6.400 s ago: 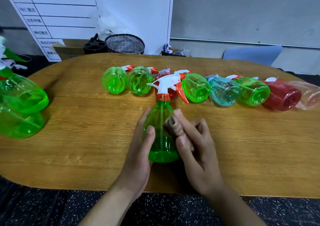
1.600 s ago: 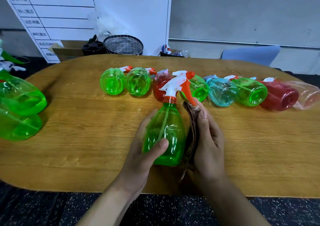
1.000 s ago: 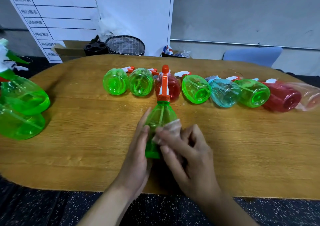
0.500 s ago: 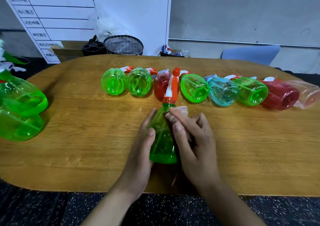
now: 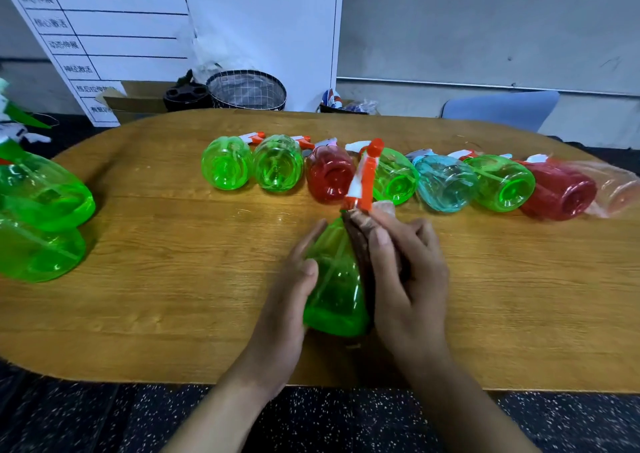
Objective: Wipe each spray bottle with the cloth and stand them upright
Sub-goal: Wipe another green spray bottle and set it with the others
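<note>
A green spray bottle (image 5: 334,286) with a white and orange trigger head stands near the table's front edge, tilted slightly right. My left hand (image 5: 287,296) grips its left side, thumb on the front. My right hand (image 5: 405,279) presses a brown cloth (image 5: 360,244) against the bottle's right side, up near the neck. Behind it a row of several bottles lies on its side: two green (image 5: 227,168), a red one (image 5: 330,175), another green (image 5: 394,182), a blue one (image 5: 445,184), a green one (image 5: 502,184), a red one (image 5: 557,191) and a pale pink one (image 5: 616,189).
Two green bottles (image 5: 38,217) stand upright at the wooden table's (image 5: 173,279) left end. Beyond the far edge are a wire mesh basket (image 5: 246,89), a cardboard box, a whiteboard with a chart and a blue chair back (image 5: 502,107).
My right hand has slid the cloth along the bottle's right side toward the neck. The bottle stays in my left hand, trigger head still pointing away.
</note>
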Demonstrator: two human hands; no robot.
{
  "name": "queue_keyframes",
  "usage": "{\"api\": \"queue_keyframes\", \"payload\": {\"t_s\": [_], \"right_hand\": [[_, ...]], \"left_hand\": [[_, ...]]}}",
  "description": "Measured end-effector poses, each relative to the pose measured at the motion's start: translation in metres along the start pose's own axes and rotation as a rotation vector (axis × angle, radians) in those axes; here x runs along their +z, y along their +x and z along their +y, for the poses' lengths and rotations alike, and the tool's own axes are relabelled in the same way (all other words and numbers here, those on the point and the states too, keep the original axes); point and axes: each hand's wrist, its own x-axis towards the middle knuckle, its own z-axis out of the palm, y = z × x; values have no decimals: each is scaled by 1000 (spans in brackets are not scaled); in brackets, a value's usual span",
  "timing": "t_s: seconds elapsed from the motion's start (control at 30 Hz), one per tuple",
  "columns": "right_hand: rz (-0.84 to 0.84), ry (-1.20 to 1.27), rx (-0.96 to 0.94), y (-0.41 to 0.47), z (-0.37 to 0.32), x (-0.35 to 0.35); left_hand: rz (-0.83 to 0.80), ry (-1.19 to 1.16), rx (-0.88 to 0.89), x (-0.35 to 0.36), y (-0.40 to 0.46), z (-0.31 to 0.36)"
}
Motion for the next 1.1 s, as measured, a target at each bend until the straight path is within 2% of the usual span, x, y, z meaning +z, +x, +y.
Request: {"api": "queue_keyframes", "payload": {"t_s": [0.07, 0.1, 0.4, 0.5, 0.57, 0.7, 0.8, 0.93, 1.1], "right_hand": [[-18, 128, 146, 3, 3, 6], [-54, 122, 146, 0, 3, 8], [-343, -169, -391, -44, -6, 1], [-378, -159, -445, -43, -8, -2], [-299, -83, -317, -37, -10, -4], [-10, 194, 127, -18, -8, -1], [67, 362, 388, -13, -1, 3], [76, 456, 469, -17, -2, 8], [18, 387, 395, -21, 2, 9]], "left_hand": [[-7, 20, 16, -1, 0, 0], [5, 4, 14, -2, 1, 0], [88, -231, -83, -6, 3, 5], [81, -291, -83, -3, 2, 7], [98, -258, -47, -1, 3, 8], [75, -166, -21, -1, 5, 4], [69, -174, -37, -3, 4, 5], [61, -152, -57, -4, 3, 2], [46, -37, -5, -2, 2, 4]]}}
